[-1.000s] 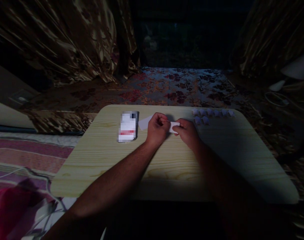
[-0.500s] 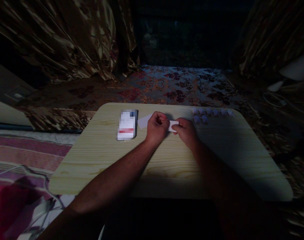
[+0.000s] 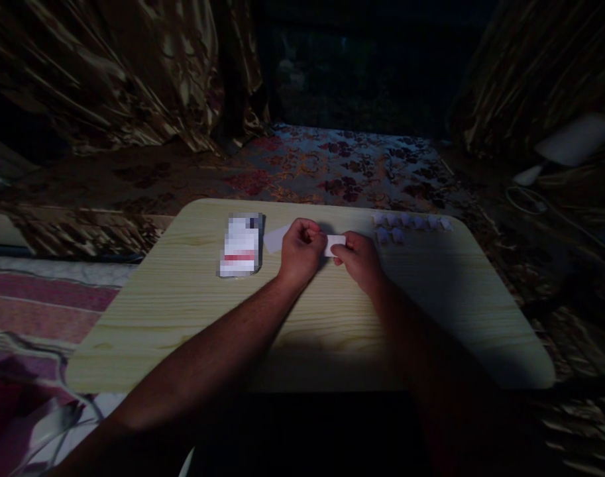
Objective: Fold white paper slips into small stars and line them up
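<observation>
Between my two hands is a small white piece of paper, held above the wooden table. My left hand is closed, its thumb and fingers pinching the paper's left end. On the paper's right end, my right hand grips with the thumb on top and fingers beneath. A pale paper strip lies flat on the table, its right end hidden behind my left hand. Further right, several small folded paper pieces lie in two rows.
A phone-shaped object with a blurred-out face lies on the light wooden table, left of my hands. Beyond the table is a ledge with a floral cloth. A white lamp stands at the right. Striped bedding is at the left.
The whole view has shifted, so the table and hands appear slightly further left. Both hands keep their grip on the small paper, with little visible change.
</observation>
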Demonstrator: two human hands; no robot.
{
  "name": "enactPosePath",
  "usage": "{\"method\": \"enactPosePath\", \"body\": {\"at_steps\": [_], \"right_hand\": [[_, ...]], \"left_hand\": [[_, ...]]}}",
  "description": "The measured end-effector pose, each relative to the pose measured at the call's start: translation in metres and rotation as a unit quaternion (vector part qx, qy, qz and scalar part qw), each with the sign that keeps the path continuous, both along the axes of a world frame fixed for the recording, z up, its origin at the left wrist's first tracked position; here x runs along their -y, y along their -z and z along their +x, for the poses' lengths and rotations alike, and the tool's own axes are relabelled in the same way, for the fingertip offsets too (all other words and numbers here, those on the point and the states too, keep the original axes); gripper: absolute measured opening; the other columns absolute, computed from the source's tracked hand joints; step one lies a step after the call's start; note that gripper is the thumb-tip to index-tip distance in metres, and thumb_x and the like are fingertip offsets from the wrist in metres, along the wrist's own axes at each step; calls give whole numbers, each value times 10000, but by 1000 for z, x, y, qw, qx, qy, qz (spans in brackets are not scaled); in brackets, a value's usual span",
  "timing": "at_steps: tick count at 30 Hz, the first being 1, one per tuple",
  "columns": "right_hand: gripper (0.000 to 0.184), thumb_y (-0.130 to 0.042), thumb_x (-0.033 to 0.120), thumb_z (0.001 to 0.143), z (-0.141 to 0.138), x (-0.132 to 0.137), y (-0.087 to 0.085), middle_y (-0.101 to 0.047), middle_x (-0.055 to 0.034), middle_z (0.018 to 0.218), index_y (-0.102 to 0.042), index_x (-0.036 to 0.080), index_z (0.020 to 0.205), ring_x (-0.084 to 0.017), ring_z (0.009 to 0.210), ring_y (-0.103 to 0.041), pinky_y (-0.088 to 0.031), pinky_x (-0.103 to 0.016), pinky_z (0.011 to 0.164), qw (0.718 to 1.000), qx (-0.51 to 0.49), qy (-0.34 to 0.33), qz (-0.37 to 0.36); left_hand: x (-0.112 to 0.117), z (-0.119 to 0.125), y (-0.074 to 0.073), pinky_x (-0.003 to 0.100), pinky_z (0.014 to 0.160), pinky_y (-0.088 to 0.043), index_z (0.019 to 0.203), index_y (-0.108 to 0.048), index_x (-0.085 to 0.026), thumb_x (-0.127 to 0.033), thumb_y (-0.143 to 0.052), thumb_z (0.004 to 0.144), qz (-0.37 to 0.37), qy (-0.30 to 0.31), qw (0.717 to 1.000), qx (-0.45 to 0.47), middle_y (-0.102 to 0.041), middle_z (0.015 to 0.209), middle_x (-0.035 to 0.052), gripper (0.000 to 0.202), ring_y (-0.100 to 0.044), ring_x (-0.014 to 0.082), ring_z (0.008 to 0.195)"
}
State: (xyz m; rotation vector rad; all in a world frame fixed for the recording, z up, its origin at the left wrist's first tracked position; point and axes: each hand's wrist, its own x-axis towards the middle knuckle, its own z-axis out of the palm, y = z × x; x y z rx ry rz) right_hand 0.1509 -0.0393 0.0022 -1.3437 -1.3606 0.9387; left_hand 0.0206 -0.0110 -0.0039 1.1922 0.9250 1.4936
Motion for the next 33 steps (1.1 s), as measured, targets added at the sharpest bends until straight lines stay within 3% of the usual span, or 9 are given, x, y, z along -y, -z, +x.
{"method": "enactPosePath", "body": {"at_steps": [17,25,33], "right_hand": [[89,-586,269,702,1,1,-2,-581,35,547,-594,182,689,-103,485,-471,-315,-232,472,1000,0,8,-8],[131,-628,301,685,-2,0,-2,-614,26,611,-606,184,740,-134,570,-565,-438,-238,541,998,-52,10,-24],[104,-647,277,679,2,0,1,-607,25,596,-617,186,718,-138,576,-559,-418,-242,546,999,-52,1,1]], "left_hand": [[-1,1,-2,200,490,-365,808,-524,-198,-152,-705,660,-52,29,995,83,-543,571,-64,238,-461,73,481],[1,1,-3,204,501,-380,824,-536,-197,-173,-714,672,-42,43,996,58,-566,605,-56,235,-483,77,497],[1,0,-3,207,489,-377,830,-538,-199,-166,-713,668,-57,65,994,69,-560,602,-57,240,-479,79,490]]}}
